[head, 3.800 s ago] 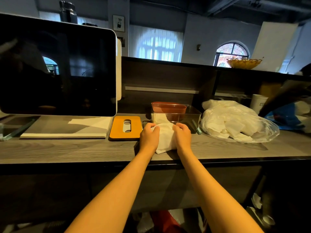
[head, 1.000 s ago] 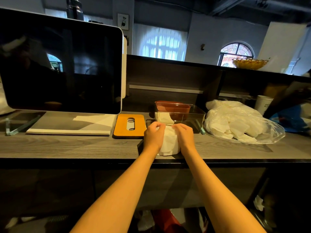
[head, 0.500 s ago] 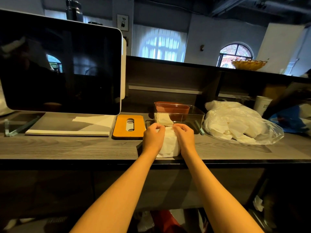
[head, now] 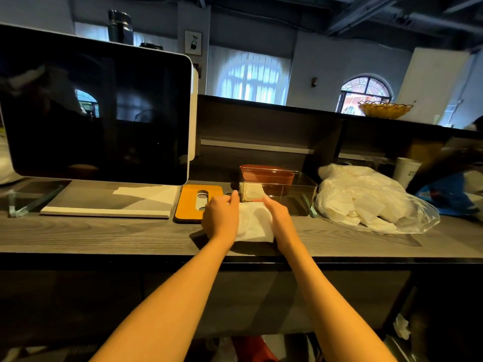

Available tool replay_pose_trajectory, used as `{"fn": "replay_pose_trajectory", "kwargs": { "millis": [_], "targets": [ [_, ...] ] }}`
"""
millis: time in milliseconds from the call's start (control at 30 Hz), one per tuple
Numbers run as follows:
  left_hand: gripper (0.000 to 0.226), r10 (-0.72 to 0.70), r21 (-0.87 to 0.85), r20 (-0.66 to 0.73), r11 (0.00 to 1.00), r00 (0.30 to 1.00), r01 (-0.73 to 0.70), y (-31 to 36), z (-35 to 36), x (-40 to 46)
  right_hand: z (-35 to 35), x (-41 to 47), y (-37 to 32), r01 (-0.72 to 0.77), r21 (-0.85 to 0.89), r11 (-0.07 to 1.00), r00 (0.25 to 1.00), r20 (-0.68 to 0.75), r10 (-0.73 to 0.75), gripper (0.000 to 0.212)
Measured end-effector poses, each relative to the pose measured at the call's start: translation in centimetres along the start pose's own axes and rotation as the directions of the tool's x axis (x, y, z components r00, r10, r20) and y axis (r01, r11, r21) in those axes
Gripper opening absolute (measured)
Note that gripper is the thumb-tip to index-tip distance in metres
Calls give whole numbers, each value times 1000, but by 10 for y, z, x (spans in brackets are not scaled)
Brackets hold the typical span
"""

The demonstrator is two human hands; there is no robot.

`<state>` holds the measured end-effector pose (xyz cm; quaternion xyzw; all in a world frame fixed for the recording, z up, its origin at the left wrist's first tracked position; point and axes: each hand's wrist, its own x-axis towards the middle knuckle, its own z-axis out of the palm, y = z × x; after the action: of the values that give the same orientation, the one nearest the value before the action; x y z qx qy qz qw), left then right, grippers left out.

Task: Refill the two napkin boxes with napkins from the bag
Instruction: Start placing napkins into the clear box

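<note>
Napkins [head: 252, 222] sit pressed between flat left hand [head: 221, 218] and right hand [head: 278, 217]; more fill the bag [head: 371, 202].

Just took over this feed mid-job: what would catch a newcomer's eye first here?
Dead centre on the counter, the left hand and right hand press in on either side of a white napkin stack. Behind it stands a clear napkin box, nearly empty; the plastic bag of napkins lies to its right. A big dark screen fills the left.
</note>
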<state>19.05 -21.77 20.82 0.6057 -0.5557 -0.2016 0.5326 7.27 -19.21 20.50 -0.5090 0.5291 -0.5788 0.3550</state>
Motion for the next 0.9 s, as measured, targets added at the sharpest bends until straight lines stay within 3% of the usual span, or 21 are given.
{"fn": "replay_pose_trajectory", "kwargs": {
  "millis": [100,167,267,400,500,600,700,800,900],
  "targets": [
    [54,-47,-3,-46,999,998,47,0,-11,12,2,1,9,104,-80,991,973,217,-84,34],
    [56,-47,31,3,998,999,47,-1,-13,16,2,2,12,119,-108,987,966,243,-90,31],
    [57,-7,14,195,1000,981,5,-11,-10,22,-1,6,14,112,-113,987,980,175,-91,37],
    [33,112,-145,487,988,866,-46,-17,-10,22,-8,5,15,54,109,993,998,-22,-52,34],
    [17,56,-245,646,960,761,137,-8,-11,14,-10,5,13,11,238,971,992,-122,19,24],
    [32,-54,-245,761,899,646,363,2,-6,10,-10,5,8,-42,290,956,981,-168,94,25],
    [39,-78,-233,820,859,567,456,11,-1,4,-9,4,3,-74,312,947,968,-205,143,25],
    [36,-98,-255,834,804,543,537,18,8,-5,-9,3,1,-138,425,895,967,-137,214,29],
    [44,-152,-239,787,818,598,523,18,19,-8,-7,1,0,-130,398,908,983,-67,170,25]
  ]
}}
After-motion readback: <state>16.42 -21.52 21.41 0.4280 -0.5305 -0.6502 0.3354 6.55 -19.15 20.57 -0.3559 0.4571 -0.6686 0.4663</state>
